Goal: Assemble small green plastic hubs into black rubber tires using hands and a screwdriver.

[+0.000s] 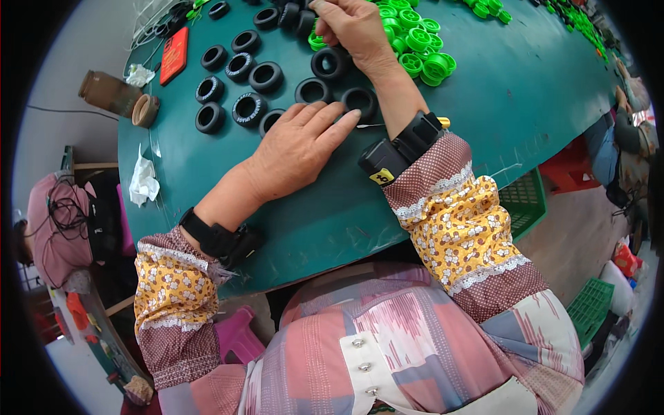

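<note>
Small black toy tyres [266, 77] lie on the green table, several of them with white lettering on the sidewall. My left hand [297, 142] is open, palm down, its fingers stretched out at the near edge of the group. Its fingertips meet a tyre [313, 91] and come close to another tyre [360, 104]. Farther off, at the upper edge, my right hand [356, 34] is closed with bent fingers beside dark tyres [289, 15]. What it holds, if anything, cannot be made out. Bright green plastic wheel rims [418, 39] are heaped just right of it.
A red phone-like slab [173, 56], crumpled tissue [144, 178] and a brown jar [107, 93] lie along the left side. More green parts [581, 31] spread at the far right. Green crates [529, 207] stand below the table's right edge. Another person [633, 104] sits there.
</note>
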{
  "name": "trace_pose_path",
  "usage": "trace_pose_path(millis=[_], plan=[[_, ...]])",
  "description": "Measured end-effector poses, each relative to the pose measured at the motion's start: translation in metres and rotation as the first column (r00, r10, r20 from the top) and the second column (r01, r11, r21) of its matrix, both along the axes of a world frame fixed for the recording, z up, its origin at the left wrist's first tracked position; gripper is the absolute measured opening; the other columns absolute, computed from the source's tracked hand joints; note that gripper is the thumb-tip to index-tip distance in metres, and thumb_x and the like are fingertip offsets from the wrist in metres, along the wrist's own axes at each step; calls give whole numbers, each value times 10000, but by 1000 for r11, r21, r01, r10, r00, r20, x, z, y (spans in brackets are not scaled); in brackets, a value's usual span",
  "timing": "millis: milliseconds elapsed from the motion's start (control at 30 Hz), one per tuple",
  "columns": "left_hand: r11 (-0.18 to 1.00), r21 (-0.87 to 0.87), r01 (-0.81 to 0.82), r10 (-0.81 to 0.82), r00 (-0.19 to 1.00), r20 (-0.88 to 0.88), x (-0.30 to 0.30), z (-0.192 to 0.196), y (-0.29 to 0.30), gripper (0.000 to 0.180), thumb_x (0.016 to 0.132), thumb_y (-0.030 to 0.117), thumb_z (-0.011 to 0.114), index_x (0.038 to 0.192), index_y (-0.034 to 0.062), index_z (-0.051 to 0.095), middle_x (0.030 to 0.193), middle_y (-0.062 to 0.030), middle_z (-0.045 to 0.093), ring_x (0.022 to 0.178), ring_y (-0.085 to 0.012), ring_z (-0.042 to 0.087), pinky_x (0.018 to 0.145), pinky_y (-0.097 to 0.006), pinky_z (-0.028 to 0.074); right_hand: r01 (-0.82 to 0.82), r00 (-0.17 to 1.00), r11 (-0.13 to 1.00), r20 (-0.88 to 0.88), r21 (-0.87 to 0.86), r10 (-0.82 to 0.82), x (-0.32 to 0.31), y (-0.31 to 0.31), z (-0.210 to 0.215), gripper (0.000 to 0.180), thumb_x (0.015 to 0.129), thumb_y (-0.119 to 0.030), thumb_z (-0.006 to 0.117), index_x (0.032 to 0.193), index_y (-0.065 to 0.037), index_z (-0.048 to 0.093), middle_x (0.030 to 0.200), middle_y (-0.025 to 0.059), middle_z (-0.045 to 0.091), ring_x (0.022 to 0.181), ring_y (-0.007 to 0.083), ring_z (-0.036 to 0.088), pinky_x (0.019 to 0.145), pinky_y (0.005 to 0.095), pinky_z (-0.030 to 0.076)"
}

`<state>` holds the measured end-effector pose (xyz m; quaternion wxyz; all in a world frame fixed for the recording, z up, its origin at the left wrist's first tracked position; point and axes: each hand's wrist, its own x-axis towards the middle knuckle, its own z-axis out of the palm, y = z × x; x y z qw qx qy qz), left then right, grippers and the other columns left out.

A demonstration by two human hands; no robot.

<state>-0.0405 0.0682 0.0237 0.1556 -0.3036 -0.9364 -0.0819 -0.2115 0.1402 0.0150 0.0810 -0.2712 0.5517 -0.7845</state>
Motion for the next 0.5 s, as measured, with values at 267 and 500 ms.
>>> trace_pose_path(millis=[267, 500], plan=[[851, -201, 485, -524, 811, -261, 12, 39, 46, 322, 727, 171, 541, 1037, 84, 532, 1155, -106, 510, 1000, -255, 515, 822, -380, 405, -207, 978, 973, -3, -104, 207, 34, 3, 53, 156, 808, -160, 558, 841, -25, 630, 592, 38, 583, 475, 81, 514, 450, 200, 419], [781, -324, 533, -624, 688, -370, 0, 54, 45, 223, 734, 179, 513, 919, 70, 573, 1077, -112, 545, 968, -254, 522, 796, -356, 413, -811, -43, 262, -501, 523, 865, 134, 64, 140, 137, 746, -107, 517, 808, -38, 618, 612, 81, 585, 535, 143, 536, 504, 293, 446]])
